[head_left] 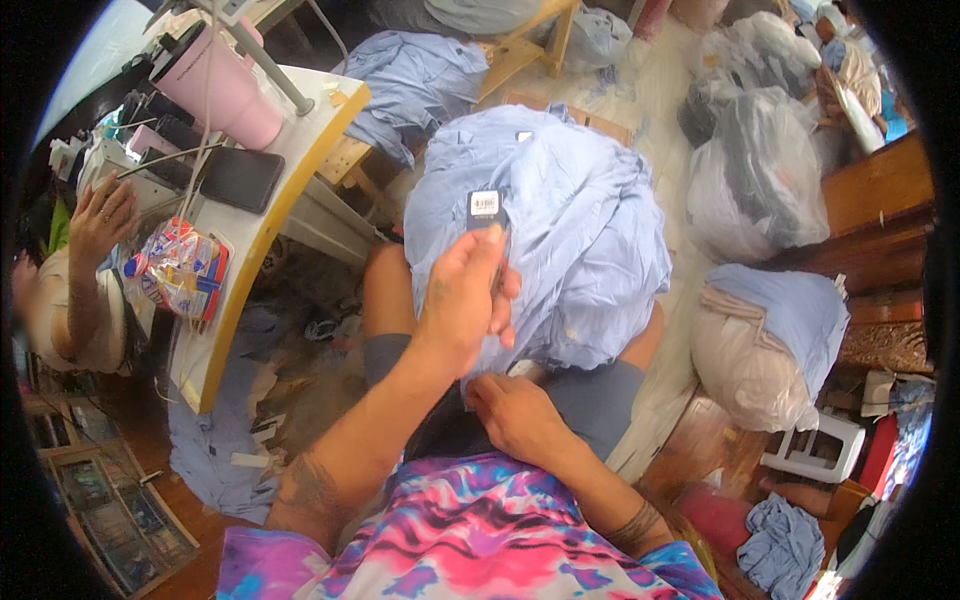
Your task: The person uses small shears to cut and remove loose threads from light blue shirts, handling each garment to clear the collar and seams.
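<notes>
A big heap of light blue cloth (570,240) rests on my lap between my knees. My left hand (460,305) is closed above it, thumb on top, pinching the lower end of a small black tag (487,209) with a white patch. Something dark shows between the curled fingers, too little to name. Close to my body, at the near edge of the heap, my right hand (520,418) is closed with its fingertips pressed together; what they hold is hidden. Farther up the cloth sits another small white label (524,137).
To the left, a white table (315,130) with a yellow edge bears a pink tumbler (225,90), a phone (240,180) and a plastic snack packet (180,268). Another person's hand (102,215) is beside it. Stuffed plastic bags (750,180) and a white stool (815,450) stand right.
</notes>
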{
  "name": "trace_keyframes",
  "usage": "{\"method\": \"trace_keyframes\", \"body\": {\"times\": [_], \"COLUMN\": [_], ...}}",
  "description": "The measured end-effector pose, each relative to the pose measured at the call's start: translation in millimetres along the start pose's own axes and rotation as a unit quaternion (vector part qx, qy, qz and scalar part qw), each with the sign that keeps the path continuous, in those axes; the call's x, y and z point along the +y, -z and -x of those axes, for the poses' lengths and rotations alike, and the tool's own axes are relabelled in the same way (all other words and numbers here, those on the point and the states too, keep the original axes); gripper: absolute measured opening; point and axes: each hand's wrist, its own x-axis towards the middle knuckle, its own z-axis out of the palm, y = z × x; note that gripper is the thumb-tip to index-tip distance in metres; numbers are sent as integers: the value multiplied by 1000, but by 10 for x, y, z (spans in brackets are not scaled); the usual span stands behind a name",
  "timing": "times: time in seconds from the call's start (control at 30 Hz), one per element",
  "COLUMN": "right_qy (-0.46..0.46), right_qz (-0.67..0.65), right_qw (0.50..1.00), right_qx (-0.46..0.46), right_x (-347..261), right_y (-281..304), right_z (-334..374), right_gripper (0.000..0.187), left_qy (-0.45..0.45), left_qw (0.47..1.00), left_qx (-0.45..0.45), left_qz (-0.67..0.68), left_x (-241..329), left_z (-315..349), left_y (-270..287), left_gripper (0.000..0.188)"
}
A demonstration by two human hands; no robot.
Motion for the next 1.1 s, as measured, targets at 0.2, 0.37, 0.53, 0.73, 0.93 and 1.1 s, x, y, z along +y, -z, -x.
{"method": "trace_keyframes", "body": {"times": [0.2, 0.37, 0.53, 0.73, 0.93, 1.1], "right_qy": [-52, -47, -118, -145, -183, -178], "right_qz": [-9, 140, 315, 139, -100, -256], "right_qw": [965, 958, 939, 975, 934, 877], "right_qx": [259, 246, 75, 92, 290, 365], "right_x": [307, 385, 124, 307, 538, 448], "right_y": [857, 1644, 1340, 1241, 1203, 1152], "right_z": [-498, -1295, -1417, -1375, -999, -803], "right_gripper": [15, 30, 50, 40, 23, 21], "left_qy": [-79, -89, -276, -223, -108, -305], "left_qw": [996, 996, 920, 939, 961, 829], "left_qx": [-28, -28, 143, 33, 189, 221], "left_qz": [-18, 8, -240, -261, -171, -414], "left_x": [-237, -416, -110, -294, -165, -157], "left_z": [209, 189, -218, -1064, 21, -179], "left_y": [221, 253, 569, 998, 1555, 1183], "left_gripper": [38, 42, 47, 33, 35, 37]}}
